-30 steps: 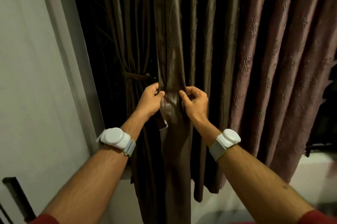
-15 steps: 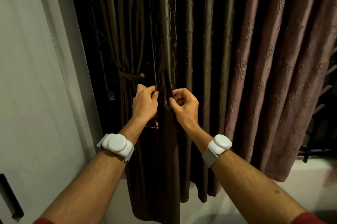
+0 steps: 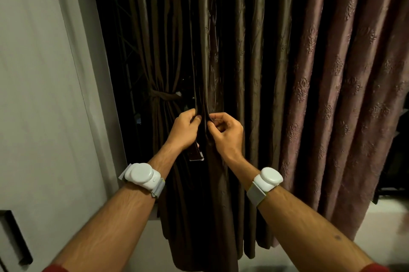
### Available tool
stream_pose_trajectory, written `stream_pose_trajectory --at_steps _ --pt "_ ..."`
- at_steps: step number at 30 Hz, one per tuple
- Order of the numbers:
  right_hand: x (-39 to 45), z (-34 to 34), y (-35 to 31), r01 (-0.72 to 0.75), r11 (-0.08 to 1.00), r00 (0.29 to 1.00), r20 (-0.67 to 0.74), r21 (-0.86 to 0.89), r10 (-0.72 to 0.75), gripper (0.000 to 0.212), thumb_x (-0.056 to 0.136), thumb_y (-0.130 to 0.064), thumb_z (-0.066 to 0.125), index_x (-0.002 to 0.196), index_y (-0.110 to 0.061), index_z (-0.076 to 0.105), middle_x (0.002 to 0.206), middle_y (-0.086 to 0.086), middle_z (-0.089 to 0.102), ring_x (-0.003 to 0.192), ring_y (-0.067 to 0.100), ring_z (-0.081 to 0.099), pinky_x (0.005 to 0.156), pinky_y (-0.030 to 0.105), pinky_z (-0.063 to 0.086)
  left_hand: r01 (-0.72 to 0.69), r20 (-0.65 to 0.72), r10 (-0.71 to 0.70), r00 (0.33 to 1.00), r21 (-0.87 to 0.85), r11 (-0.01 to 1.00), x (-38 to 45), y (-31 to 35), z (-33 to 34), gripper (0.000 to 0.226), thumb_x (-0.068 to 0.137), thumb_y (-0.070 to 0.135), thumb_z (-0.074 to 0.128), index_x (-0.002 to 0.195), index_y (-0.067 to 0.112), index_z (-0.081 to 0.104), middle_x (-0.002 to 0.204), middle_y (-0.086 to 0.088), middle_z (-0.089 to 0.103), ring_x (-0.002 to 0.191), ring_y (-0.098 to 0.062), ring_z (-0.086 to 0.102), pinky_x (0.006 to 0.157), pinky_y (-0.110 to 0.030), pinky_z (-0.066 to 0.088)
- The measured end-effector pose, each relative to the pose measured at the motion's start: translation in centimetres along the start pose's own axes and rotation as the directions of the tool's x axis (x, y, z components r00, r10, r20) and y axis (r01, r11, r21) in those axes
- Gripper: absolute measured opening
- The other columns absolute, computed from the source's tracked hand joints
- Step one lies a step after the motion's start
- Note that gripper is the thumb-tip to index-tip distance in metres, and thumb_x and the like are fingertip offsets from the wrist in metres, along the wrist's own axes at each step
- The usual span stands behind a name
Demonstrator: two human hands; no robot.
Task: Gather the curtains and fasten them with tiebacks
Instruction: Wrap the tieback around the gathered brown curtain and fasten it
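Curtain [image 3: 212, 61] fold pinched between left hand [image 3: 183, 128], right hand [image 3: 225, 133].

The one camera on my head looks forward and slightly down, close on the dark curtain [image 3: 232, 72] at arm's reach.

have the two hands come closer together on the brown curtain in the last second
Yes. The left hand and right hand have drawn together, narrowing the brown curtain fold between them, judged against the fastened tieback.
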State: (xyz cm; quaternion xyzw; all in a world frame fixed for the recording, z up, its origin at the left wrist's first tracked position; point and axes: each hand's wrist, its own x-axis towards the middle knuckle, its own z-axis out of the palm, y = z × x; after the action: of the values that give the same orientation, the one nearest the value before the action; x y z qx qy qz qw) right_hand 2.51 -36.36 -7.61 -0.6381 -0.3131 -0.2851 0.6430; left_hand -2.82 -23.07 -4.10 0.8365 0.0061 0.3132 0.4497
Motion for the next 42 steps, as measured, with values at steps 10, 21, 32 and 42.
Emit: stream_pose_trajectory --at_steps 10,21,32,42 --pt "-0.9 1.3 -1.0 0.106 0.994 0.994 -0.013 0.009 -0.106 0.018 0.093 -0.020 0.074 0.109 -0.015 0.079 0.103 -0.001 0.069 0.093 0.014 0.067 0.082 0.035 0.057 -0.088 -0.013 0.088 0.996 0.019 0.996 -0.8 0.1 -1.9 0.034 0.108 0.029 0.053 0.087 0.004 0.062 0.076 -0.020 0.064 0.065 -0.029 0.060 0.067 -0.053 0.053" --pt "0.1 3.1 -0.2 -0.343 0.907 0.931 -0.041 0.244 0.363 0.018 0.092 -0.012 0.075 0.109 -0.018 0.076 0.098 -0.002 0.079 0.092 0.011 0.075 0.091 0.042 0.062 -0.054 -0.050 0.061 0.997 0.142 0.988 -1.5 -0.4 -3.9 0.032 0.109 0.030 0.047 0.095 0.005 0.061 0.082 -0.017 0.066 0.074 -0.036 0.064 0.075 -0.054 0.055" --pt "-2.8 2.9 -1.9 0.203 0.968 0.979 0.011 -0.145 -0.204 0.025 0.088 -0.011 0.075 0.112 -0.017 0.076 0.088 -0.011 0.064 0.075 0.006 0.062 0.067 0.027 0.054 -0.028 -0.080 0.046 0.996 0.217 0.976 -2.5 1.6 -1.9 0.046 0.106 0.057 0.038 0.078 0.023 0.053 0.071 0.004 0.060 0.077 -0.026 0.065 0.075 -0.051 0.055" --pt "-1.5 0.9 -0.3 -0.210 0.959 0.969 -0.173 -0.191 0.178 0.064 0.092 -0.052 0.068 0.149 -0.031 0.047 0.156 -0.001 0.041 0.144 0.018 0.037 0.112 0.040 0.031 -0.034 -0.076 0.042 0.996 0.100 0.994 -2.1 0.3 -2.9 0.039 0.107 0.041 0.049 0.075 0.018 0.050 0.065 0.008 0.050 0.061 -0.012 0.050 0.065 -0.039 0.044"
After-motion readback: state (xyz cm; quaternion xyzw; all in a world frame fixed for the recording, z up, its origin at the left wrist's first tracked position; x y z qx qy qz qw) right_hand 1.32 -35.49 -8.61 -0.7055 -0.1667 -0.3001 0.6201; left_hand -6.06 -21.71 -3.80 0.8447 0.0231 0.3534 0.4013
